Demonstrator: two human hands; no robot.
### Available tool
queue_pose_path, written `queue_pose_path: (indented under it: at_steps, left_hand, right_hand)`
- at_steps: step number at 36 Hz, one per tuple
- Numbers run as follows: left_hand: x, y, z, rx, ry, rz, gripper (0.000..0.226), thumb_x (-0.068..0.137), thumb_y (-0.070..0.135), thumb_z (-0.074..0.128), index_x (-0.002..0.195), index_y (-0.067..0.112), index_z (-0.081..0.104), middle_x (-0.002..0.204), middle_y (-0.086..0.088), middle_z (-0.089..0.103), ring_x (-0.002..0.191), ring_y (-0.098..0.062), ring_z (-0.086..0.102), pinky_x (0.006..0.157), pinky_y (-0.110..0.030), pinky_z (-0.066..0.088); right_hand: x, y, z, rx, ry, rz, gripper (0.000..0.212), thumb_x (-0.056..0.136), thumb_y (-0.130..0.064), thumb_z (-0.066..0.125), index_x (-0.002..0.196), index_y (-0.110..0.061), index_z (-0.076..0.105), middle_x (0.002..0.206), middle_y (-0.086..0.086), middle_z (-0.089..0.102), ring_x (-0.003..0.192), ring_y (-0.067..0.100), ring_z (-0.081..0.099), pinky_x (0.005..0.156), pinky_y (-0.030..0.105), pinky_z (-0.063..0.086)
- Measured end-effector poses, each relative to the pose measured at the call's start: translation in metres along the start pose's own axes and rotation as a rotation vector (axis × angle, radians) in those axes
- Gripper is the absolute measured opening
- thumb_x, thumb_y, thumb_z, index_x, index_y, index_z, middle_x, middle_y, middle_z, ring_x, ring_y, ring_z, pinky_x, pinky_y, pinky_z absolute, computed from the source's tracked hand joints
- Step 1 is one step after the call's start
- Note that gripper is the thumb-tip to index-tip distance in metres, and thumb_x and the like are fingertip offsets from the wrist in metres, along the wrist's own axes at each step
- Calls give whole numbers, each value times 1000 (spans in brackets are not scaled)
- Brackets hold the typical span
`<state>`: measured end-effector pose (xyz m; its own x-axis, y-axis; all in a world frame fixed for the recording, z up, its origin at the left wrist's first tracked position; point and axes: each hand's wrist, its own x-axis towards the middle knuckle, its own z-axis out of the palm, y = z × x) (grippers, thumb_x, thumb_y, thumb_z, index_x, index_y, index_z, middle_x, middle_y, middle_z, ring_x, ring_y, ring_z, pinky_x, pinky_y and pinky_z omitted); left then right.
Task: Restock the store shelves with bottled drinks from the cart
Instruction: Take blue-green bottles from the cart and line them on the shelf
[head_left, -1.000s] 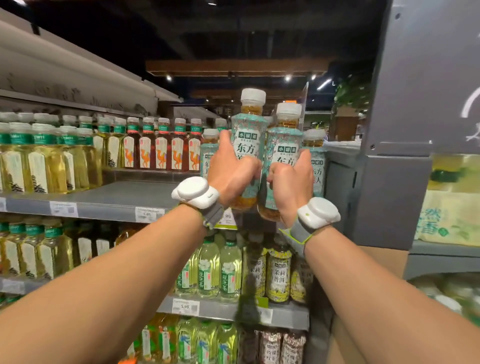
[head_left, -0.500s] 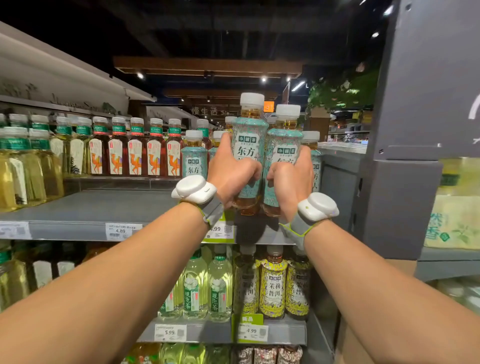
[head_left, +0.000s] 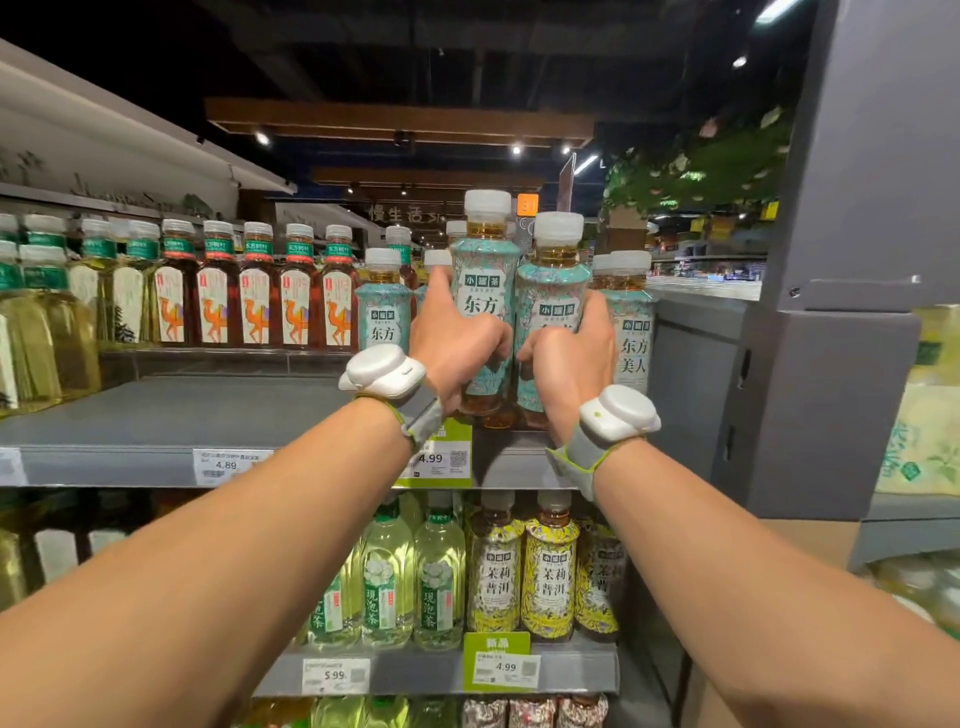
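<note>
The left bottle (head_left: 485, 291) and right bottle (head_left: 551, 296) are upright, side by side, at the front right of the shelf (head_left: 182, 410); I cannot tell whether their bases touch it. The left hand (head_left: 457, 345) grips the left bottle, the right hand (head_left: 574, 361) the right bottle. Like bottles (head_left: 382, 317) stand just beside.

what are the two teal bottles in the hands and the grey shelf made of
The teal-sleeved bottle in the left hand and the matching bottle in the right hand look like clear plastic: amber liquid shows through at neck and base; printed film sleeve, matte white caps, probably plastic too. The flat grey shelf looks like painted metal, matte, though uncertain.
</note>
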<state>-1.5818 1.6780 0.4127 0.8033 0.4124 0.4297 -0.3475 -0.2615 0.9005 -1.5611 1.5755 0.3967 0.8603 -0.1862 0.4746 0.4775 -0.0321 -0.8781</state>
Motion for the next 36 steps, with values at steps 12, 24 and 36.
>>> queue_pose_path:
  at_steps: [12,24,36]
  left_hand:
    - [7,-6,-2,-17,6,-45,78,40,4,60,110,32,42,90,-8,63,83,-36,66,64,-60,60]
    - [10,-6,-2,-4,-31,-70,64,53,-4,62,107,24,42,95,-12,62,96,-40,65,66,-54,61]
    - [7,-15,4,31,-31,-122,103,45,2,59,141,29,32,127,-16,52,108,-45,60,83,-62,58]
  right_hand:
    - [3,10,7,-115,-10,-3,73,72,-4,65,141,-17,45,139,6,53,130,32,45,102,45,43]
    - [7,22,13,-221,-27,2,78,80,-4,64,151,-12,31,152,7,38,138,29,33,105,36,31]
    - [3,31,12,-233,-36,-37,80,81,-20,71,146,-7,26,145,14,47,130,35,46,105,45,43]
